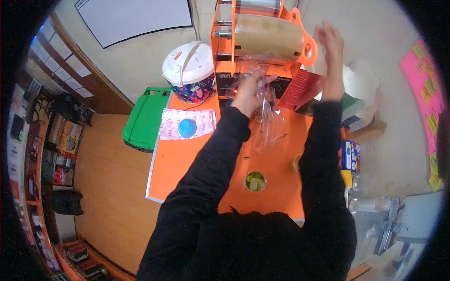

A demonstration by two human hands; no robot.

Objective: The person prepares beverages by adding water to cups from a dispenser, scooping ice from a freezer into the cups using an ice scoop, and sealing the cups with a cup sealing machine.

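Observation:
My left hand (251, 91) is closed on crumpled clear plastic film (269, 124), which hangs down in front of the orange wrapping machine (307, 47). A wide roll of film (269, 37) sits in the machine's frame. To the right of the roll, my right hand (330, 44) is raised with its fingers stretched and nothing seen in it. Nearer to me on the orange table (176, 161) stands a round clear container (255, 181) with green contents. A second round container (296, 163) is partly hidden by my right sleeve.
At the left are a rice cooker (190, 70), a blue round object (187, 128) on a pink printed sheet (166, 124), and a green bin (146, 119). A red sheet (300, 89), a white bag (363, 84) and a blue box (350, 155) stand at the right.

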